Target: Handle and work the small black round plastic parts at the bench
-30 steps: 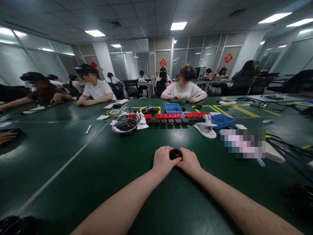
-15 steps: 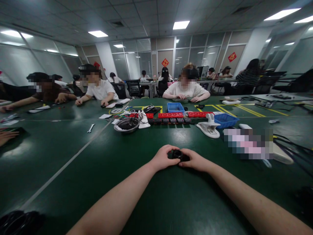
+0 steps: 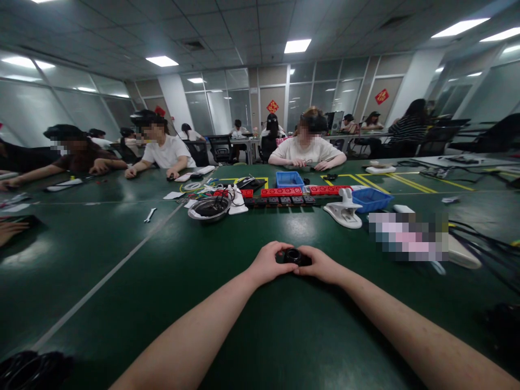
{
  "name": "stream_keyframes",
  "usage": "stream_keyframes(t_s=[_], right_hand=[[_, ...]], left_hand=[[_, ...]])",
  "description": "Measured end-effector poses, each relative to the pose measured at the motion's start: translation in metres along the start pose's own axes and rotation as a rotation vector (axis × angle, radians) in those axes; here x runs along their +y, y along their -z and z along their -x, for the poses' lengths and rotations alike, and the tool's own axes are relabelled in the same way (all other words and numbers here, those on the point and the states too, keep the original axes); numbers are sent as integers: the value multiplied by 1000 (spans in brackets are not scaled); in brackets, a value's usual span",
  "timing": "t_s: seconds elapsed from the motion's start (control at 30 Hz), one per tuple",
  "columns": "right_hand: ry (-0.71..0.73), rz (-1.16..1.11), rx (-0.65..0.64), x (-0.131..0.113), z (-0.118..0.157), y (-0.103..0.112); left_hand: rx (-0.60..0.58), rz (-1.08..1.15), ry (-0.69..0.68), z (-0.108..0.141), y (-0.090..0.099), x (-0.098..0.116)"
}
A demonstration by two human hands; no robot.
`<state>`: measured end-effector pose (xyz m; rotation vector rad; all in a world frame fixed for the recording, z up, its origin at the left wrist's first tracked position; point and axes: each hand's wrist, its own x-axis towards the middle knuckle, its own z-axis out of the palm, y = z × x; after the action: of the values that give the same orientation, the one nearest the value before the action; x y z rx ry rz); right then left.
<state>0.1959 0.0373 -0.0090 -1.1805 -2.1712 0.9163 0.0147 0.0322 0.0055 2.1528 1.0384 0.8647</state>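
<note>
Low over the green table (image 3: 260, 336), both hands grip a small black camera-like device (image 3: 293, 256) from its two sides. A dark round ring, like a lens, faces up at its middle, and a small red mark shows near its left end. My left hand (image 3: 268, 264) is closed around the left end, thumb along the near side and fingers over the far side. My right hand (image 3: 322, 265) pinches the right end the same way. The fingers partly cover the device, and whether its underside touches the table is hidden.
Beyond my hands lie red and black socket strips (image 3: 282, 196), a metal bowl (image 3: 209, 209), a white clamp base (image 3: 344, 210) and blue trays (image 3: 371, 199). A wrench (image 3: 150, 215) lies left; black cables (image 3: 34, 369) sit near left. Other people sit around the table.
The view has shifted slightly. Both hands still hold the device, and more of its left end, with the red mark, shows between the left fingers and thumb.
</note>
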Motion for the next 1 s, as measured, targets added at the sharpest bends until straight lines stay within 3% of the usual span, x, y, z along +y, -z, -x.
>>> stream_keyframes(t_s=[0.2,0.47,0.6,0.7,0.8,0.9,1.0], right_hand=[[-91,47,56,-4,0,-4],[-221,520,326,-14,0,-23],[-219,581,361,-17,2,-26],[-65,362,264,-15,3,-19],[65,86,45,-13,4,-7],[57,-103,-136,-12,5,5],[6,-151,-189,-14,6,11]], left_hand=[[84,-27,66,2,-9,-2],[276,-146,184,5,-24,7],[265,-123,178,3,-24,6],[136,-38,137,2,-16,2],[-2,39,90,1,-7,-3],[-69,74,54,1,-2,-5],[-86,69,30,1,-1,-5]])
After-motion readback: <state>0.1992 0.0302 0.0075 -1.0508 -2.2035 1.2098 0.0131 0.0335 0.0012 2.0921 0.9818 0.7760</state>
